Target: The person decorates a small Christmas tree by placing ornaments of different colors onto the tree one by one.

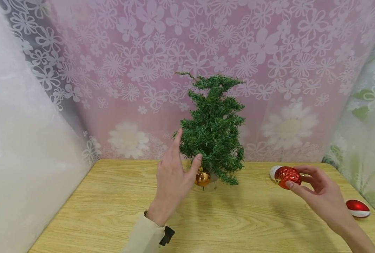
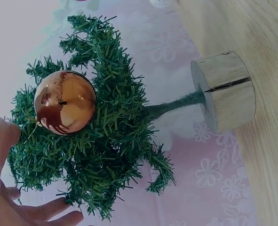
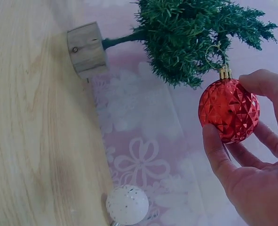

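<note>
A small green artificial Christmas tree (image 1: 214,123) stands on a round wooden base (image 2: 228,94). From a lower branch hangs a shiny copper-gold bauble (image 1: 202,177). My left hand (image 1: 172,172) is at the tree's left side, fingers extended near the branches, with the thumb close above that bauble. Whether the fingertips touch the needles I cannot tell. To the right of the tree, my right hand (image 1: 324,193) pinches a red faceted bauble (image 3: 229,110) between thumb and fingers. Its gold cap and thin loop (image 3: 215,56) point toward the tree in the right wrist view.
Behind the red bauble, a white speckled bauble (image 3: 128,205) lies on the wooden table (image 1: 118,211). A red and white bauble (image 1: 358,208) rests near the table's right edge. Flowered pink cloth (image 1: 162,52) hangs behind the table, with pale curtains on both sides.
</note>
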The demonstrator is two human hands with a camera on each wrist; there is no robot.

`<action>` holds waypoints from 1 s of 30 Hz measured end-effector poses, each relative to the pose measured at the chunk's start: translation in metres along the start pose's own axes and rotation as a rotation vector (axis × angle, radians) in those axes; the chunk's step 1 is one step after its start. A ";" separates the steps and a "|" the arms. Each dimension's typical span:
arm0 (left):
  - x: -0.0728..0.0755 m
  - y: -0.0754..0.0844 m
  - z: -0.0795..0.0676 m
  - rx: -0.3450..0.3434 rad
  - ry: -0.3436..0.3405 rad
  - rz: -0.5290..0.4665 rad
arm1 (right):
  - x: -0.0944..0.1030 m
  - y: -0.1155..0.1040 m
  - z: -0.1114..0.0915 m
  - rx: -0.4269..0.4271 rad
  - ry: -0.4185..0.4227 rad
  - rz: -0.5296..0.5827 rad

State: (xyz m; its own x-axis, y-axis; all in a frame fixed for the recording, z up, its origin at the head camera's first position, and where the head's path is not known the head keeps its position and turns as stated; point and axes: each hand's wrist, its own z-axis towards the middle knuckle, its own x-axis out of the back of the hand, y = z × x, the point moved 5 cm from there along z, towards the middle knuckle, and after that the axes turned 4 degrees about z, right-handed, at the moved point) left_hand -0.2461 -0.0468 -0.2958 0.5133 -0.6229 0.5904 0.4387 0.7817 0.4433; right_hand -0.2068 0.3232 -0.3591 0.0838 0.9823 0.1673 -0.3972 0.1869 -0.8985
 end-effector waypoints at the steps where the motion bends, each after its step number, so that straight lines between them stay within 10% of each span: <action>1: 0.001 -0.001 0.001 -0.002 -0.005 -0.011 | 0.000 -0.001 0.000 0.001 -0.001 0.018; 11: 0.004 -0.012 0.004 0.036 -0.116 -0.081 | -0.006 -0.013 -0.002 0.008 -0.037 0.122; 30: 0.003 -0.033 0.015 -0.042 -0.115 -0.132 | -0.018 -0.032 -0.002 0.073 -0.013 0.193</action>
State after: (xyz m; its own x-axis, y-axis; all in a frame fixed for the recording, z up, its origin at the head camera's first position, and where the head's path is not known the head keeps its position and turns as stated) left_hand -0.2702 -0.0734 -0.2985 0.3619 -0.7107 0.6033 0.5285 0.6895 0.4952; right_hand -0.1936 0.3000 -0.3345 -0.0123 0.9999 0.0006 -0.4697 -0.0053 -0.8828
